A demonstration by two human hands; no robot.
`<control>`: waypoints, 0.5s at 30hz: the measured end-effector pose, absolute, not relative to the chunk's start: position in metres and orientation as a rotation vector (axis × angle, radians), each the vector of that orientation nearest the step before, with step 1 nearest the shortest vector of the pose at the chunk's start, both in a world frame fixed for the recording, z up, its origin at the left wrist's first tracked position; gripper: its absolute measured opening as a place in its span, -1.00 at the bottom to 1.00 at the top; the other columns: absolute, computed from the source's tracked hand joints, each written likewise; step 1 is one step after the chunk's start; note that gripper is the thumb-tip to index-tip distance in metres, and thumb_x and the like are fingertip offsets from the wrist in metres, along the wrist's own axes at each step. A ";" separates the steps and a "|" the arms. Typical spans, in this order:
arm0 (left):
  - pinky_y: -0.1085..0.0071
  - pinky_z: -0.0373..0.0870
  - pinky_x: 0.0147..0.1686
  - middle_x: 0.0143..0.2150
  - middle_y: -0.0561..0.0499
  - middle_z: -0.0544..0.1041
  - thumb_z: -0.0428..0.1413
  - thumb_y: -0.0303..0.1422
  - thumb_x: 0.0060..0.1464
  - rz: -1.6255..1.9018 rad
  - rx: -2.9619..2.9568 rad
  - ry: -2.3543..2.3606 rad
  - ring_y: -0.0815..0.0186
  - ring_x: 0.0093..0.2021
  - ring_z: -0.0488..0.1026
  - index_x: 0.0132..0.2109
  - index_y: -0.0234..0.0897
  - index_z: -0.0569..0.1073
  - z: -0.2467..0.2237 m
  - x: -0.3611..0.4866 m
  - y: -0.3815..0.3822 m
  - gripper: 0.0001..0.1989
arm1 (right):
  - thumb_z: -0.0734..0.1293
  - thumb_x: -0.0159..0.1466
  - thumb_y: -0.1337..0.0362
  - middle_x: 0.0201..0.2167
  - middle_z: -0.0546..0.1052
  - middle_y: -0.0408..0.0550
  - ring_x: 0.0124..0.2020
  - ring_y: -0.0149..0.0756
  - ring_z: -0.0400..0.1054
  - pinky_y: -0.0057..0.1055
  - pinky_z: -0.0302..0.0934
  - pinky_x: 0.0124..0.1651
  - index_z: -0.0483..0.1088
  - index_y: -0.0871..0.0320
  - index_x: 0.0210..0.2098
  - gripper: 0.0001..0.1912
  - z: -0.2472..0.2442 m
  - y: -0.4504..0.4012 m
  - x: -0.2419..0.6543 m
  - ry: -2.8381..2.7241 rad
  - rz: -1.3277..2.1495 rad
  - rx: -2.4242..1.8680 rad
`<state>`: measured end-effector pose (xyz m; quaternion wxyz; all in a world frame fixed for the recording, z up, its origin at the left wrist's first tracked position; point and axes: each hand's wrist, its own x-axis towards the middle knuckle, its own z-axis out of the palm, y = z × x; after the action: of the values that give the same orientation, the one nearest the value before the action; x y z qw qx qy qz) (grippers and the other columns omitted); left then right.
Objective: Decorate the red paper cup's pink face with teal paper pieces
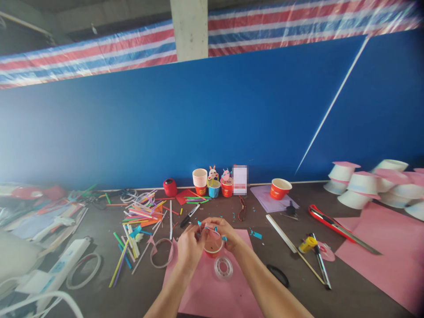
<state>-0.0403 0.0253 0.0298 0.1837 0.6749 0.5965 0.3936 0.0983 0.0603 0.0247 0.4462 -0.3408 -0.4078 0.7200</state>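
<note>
Both hands meet over a red paper cup (213, 252) that stands on a pink sheet (198, 296). My left hand (192, 242) has its fingers closed on the left side of a small pink paper piece with blue parts (214, 233). The fingers of my right hand (225, 233) pinch the right side of the same piece. It is held above the cup's opening, and the fingers hide part of it. Just in front of the cup lies a clear tape roll (223, 268).
Colored straws (142, 212), a marker (190, 215) and a tape ring (162, 253) lie left. Decorated cups (213, 188) and stacked cups (200, 179) stand behind. On the right are a red cutter (331, 223), a yellow tub (308, 244), a pen-like knife (321, 260) and white cups (359, 190).
</note>
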 end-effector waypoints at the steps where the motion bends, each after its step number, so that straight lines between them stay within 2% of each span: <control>1: 0.48 0.12 -0.49 -0.48 -0.01 0.44 0.05 -0.18 -0.02 1.116 1.901 1.678 0.36 -0.52 0.32 -0.43 -0.28 0.47 0.030 -0.040 0.025 -0.75 | 0.43 -0.07 0.19 -0.48 0.49 -0.08 -0.48 -0.39 0.31 -0.45 0.13 -0.34 0.49 0.22 -0.42 -0.74 0.025 0.060 0.098 -1.009 1.786 -0.847; 8: 0.47 0.13 -0.47 -0.48 -0.01 0.44 0.04 -0.16 -0.02 1.104 1.903 1.680 0.36 -0.51 0.33 -0.44 -0.27 0.46 0.033 -0.040 0.025 -0.73 | 0.41 -0.04 0.19 -0.46 0.50 -0.05 -0.47 -0.38 0.33 -0.44 0.14 -0.33 0.48 0.24 -0.36 -0.71 0.024 0.060 0.098 -1.013 1.813 -0.840; 15: 0.49 0.14 -0.47 -0.46 -0.01 0.44 -0.01 -0.15 0.03 1.004 1.914 1.717 0.38 -0.50 0.32 -0.42 -0.29 0.45 0.034 -0.040 0.025 -0.69 | 0.43 -0.08 0.19 -0.48 0.50 -0.04 -0.46 -0.38 0.32 -0.45 0.13 -0.32 0.48 0.27 -0.41 -0.70 0.026 0.062 0.097 -1.046 1.795 -0.858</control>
<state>-0.0402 0.0249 0.0341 0.1893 0.6809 0.6107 0.3572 0.0974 0.0619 0.0263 0.4321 -0.3441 -0.4198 0.7202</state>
